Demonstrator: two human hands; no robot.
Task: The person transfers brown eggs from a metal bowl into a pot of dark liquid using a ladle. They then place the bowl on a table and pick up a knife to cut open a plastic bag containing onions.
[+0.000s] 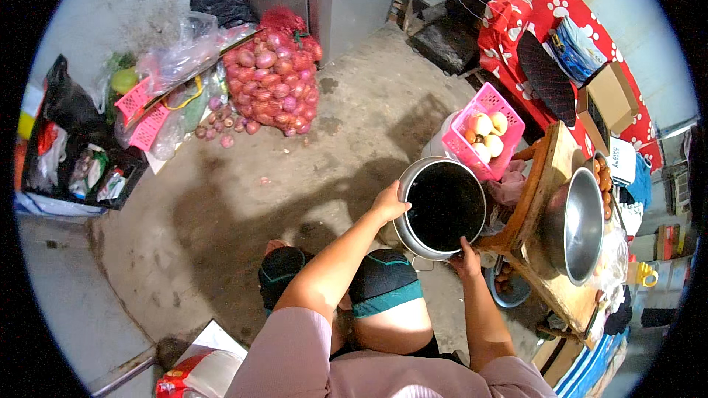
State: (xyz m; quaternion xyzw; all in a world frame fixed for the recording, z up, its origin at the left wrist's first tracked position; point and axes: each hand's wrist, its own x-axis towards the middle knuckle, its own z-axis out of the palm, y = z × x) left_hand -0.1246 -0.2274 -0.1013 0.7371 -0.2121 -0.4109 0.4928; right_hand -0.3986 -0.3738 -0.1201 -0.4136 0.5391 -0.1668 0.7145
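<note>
A round metal pot (480,199) with a dark inside is held between both hands above the floor, its opening turned up toward me. My left hand (391,204) grips its left rim, thumb over the edge. My right hand (466,259) grips its lower right rim. Just beyond the pot, a pink plastic basket (511,119) holds several pale round items, perhaps peeled onions; it rests on a whitish container (437,135). To the right, a steel bowl (584,226) stands on a wooden table (545,188). What the pot holds is too dark to tell.
A red mesh sack of onions (274,83) stands against a grey cabinet (359,5), with loose onions (224,121) beside it. Black crate (130,177) and plastic bags lie at left. A blue basin (511,287) sits under the table's edge. A red paw-print cloth (558,5) covers a surface at upper right.
</note>
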